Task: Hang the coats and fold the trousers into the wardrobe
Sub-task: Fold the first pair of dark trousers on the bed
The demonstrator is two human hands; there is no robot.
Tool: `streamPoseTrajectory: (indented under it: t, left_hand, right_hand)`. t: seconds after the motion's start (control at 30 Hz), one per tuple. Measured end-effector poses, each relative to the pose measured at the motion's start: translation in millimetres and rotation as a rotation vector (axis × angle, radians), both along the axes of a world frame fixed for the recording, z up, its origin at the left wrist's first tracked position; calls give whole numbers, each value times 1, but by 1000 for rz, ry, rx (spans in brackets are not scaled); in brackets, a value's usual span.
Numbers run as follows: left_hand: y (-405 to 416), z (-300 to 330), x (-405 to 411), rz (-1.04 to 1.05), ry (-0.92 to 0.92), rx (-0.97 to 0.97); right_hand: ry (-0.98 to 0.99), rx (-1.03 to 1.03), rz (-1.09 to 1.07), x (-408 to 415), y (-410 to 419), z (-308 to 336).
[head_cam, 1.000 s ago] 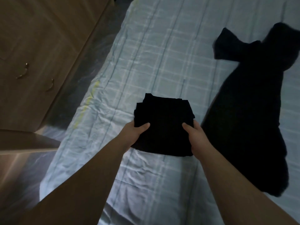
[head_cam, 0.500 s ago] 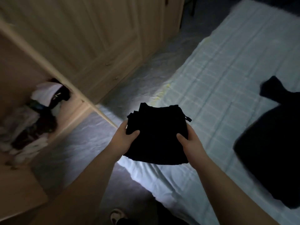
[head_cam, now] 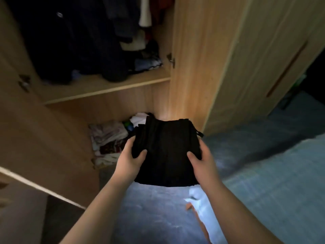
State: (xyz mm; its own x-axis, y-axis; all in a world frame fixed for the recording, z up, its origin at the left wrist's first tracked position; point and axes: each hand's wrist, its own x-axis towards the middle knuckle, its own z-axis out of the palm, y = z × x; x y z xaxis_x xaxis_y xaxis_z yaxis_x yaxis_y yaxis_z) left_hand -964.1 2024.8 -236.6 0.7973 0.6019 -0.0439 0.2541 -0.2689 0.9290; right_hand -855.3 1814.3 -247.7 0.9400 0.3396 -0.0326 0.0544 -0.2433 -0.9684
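Two-hand grip, folded trousers [head_cam: 167, 152] flat.

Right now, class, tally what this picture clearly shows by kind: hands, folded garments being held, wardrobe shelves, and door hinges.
Hands: 2, the left hand and the right hand
Folded black trousers held: 1
Wardrobe shelf: 1
Door hinges: 2, the right hinge and the left hinge
Total: 6

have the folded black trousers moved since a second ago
Yes. The folded black trousers were lying on the bed; now both hands hold them up off it, in front of the open wardrobe, near its lower compartment.
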Motion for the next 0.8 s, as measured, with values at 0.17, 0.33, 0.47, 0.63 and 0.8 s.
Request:
streamPoseTrajectory:
  t: [0.17, 0.33, 0.47, 0.63, 0.8]
  left_hand:
    - [67, 25, -11, 94, -76, -21]
    - [107, 20, 19, 136, -147, -119]
    - [126, 16, 66, 153, -167, -191]
    - [146, 20, 158, 177, -178, -240]
    - [179, 21, 256, 180, -197, -141]
  right_hand:
    - [-42, 67, 87, 12, 76, 29]
    - [-39, 73, 116, 52, 115, 32]
    - [-44, 85, 138, 102, 138, 32]
    - [-52, 71, 181, 196, 169, 39]
    - [-64, 81, 88, 286, 209, 46]
